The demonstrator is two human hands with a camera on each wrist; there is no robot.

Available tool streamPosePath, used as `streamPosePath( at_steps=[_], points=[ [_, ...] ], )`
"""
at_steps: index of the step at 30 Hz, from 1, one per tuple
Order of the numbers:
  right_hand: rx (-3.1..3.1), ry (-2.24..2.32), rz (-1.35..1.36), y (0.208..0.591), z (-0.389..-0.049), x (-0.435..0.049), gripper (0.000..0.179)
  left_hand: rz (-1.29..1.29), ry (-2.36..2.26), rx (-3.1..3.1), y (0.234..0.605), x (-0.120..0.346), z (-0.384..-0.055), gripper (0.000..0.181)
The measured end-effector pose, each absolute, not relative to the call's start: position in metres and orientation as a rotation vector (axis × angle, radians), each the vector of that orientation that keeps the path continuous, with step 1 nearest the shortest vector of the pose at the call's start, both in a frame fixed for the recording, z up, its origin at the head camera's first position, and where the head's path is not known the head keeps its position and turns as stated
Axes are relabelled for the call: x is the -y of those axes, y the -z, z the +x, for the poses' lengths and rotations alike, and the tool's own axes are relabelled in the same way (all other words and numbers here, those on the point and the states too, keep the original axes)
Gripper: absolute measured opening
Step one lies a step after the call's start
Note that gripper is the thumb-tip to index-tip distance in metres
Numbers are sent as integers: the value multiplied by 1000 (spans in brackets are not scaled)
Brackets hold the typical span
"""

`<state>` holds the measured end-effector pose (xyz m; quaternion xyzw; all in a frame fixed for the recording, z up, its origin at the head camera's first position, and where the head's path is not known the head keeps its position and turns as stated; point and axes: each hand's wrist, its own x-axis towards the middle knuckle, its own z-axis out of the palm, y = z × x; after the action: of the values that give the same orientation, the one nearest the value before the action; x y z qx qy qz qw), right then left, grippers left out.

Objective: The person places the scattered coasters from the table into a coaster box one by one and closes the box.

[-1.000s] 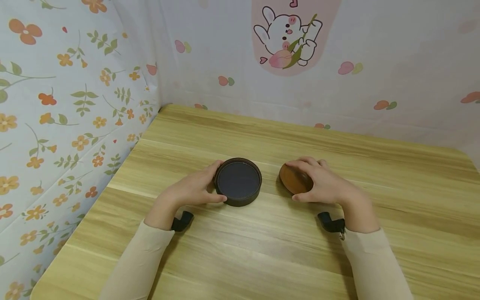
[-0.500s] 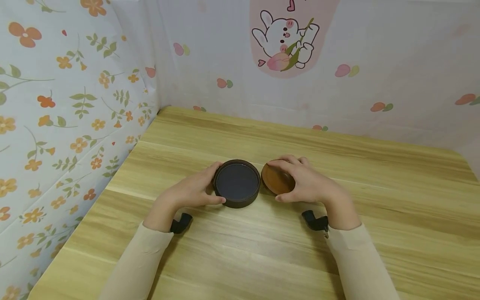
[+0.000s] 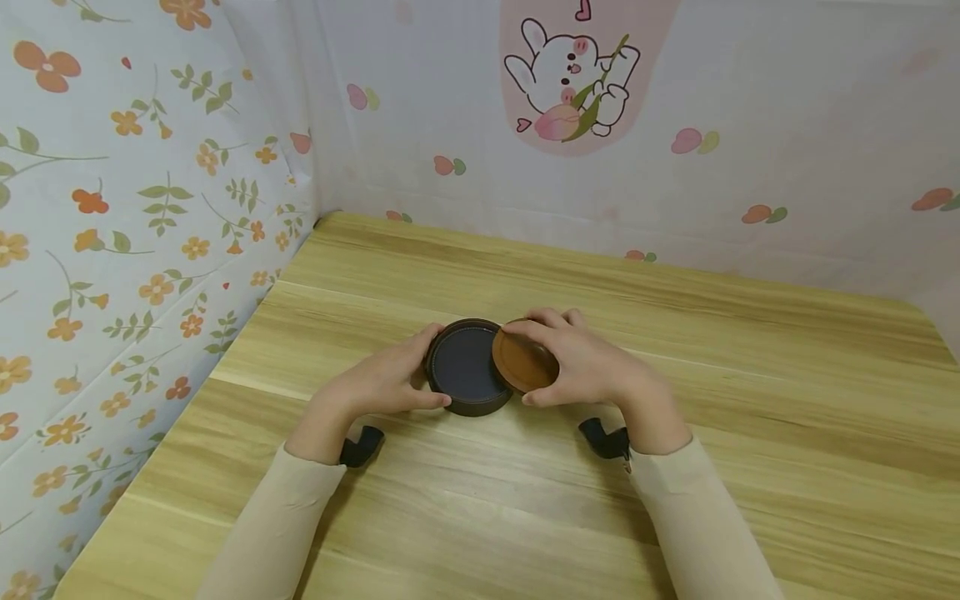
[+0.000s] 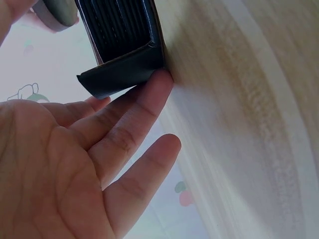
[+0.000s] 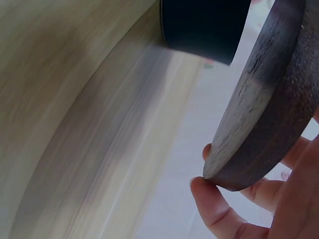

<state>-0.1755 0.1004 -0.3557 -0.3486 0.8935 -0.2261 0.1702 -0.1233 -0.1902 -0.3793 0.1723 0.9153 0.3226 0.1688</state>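
Observation:
A round dark leather coaster holder (image 3: pixel 477 408) stands on the table, with a blackish top surface inside its raised rim. My left hand (image 3: pixel 382 377) grips it from the left, thumb at the front and fingers round the back. On the side towards the palm, a slot in the holder (image 4: pixel 130 72) shows a stack of thin dark stitched layers. My right hand (image 3: pixel 588 364) pinches a brown round coaster (image 3: pixel 523 360) by its edge. Tilted, the coaster overlaps the holder's right rim in the head view. A pale, rough underside of the coaster (image 5: pixel 241 117) faces the holder in the right wrist view.
The wood-grain table (image 3: pixel 480 517) extends on all sides of the hands. A patterned white cloth (image 3: pixel 442 100) hangs behind it, and a floral one (image 3: pixel 150 250) hangs along the left. Black wrist mounts (image 3: pixel 363 447) sit under both wrists.
My right hand has carried the brown coaster leftward, from apart on the right to over the holder's right rim. The left hand and the holder have stayed nearly in place.

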Motion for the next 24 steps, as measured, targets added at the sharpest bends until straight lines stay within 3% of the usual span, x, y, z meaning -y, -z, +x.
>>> streamPosePath(
  at_steps=[24],
  points=[
    [-2539,578,-1268,357,-175,-53,87,580,-993,-2588,380,191,-124,79]
  ],
)
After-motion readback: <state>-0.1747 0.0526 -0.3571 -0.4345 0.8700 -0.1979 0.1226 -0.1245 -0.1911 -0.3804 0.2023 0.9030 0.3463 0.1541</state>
